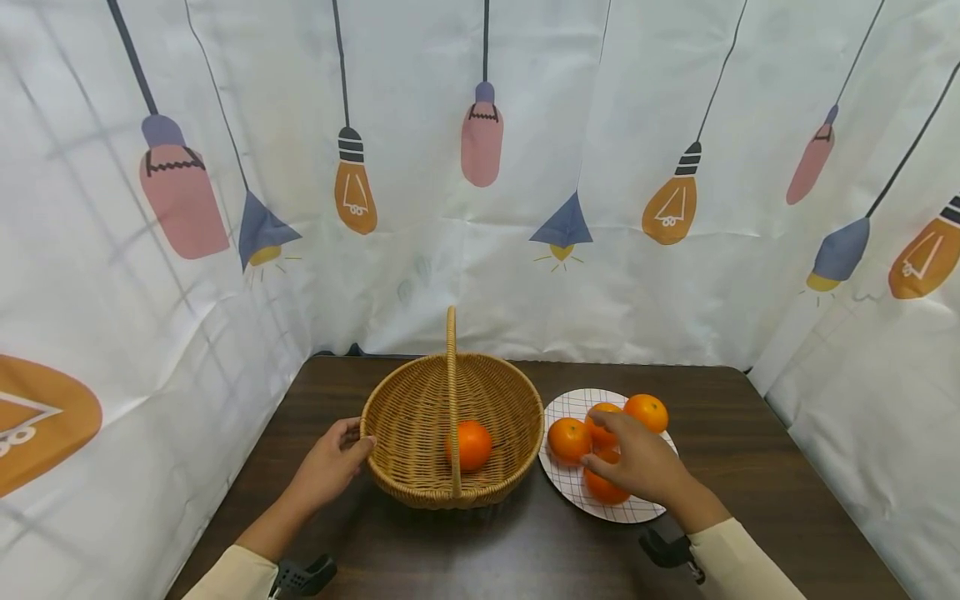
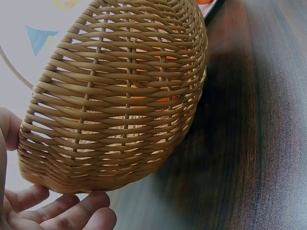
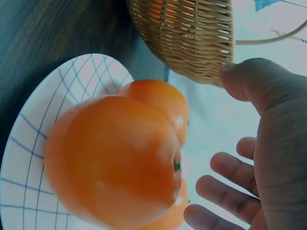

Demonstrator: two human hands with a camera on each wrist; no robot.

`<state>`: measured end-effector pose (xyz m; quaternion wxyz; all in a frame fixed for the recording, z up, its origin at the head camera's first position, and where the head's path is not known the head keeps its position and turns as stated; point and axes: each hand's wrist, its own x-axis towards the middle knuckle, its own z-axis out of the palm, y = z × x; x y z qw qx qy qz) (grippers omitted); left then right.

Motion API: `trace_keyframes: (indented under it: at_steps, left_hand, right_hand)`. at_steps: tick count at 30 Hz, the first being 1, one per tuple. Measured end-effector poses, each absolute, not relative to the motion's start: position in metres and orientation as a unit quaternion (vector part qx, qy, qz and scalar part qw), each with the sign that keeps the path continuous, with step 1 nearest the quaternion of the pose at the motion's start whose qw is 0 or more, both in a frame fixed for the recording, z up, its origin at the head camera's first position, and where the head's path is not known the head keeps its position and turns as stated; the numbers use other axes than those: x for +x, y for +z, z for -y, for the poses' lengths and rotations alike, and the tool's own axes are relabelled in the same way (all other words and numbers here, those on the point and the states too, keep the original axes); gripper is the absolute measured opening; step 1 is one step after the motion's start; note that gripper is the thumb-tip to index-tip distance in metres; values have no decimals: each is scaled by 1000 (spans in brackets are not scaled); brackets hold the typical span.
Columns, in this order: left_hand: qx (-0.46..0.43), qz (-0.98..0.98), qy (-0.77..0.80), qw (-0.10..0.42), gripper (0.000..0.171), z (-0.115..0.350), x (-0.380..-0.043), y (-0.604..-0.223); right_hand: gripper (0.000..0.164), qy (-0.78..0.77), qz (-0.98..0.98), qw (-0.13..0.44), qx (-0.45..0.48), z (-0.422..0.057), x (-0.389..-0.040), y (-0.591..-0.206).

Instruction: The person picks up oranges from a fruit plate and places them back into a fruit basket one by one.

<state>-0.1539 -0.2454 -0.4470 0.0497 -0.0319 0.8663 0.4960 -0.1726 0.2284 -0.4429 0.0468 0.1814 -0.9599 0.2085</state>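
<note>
A wicker basket with a tall arched handle stands on the table, and a single orange lies inside it. My left hand grips the basket's left rim; in the left wrist view the thumb is at the rim and the fingertips are against the wicker. Over the white checked plate hovers my right hand, fingers spread and slightly bent, holding nothing. Several oranges sit on that plate, partly covered by the hand. The right wrist view shows a near orange apart from the fingers.
The dark wooden table has a white curtain printed with lamps behind it and at both sides. The basket handle rises well above the rim. The plate stands just right of the basket.
</note>
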Motion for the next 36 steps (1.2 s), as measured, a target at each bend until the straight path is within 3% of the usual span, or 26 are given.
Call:
trace_keyframes:
  at_steps: [36]
  left_hand:
    - [-30, -875, 480, 52, 65, 241, -153, -442]
  right_hand:
    - [74, 215, 965, 22, 149, -266, -154, -462]
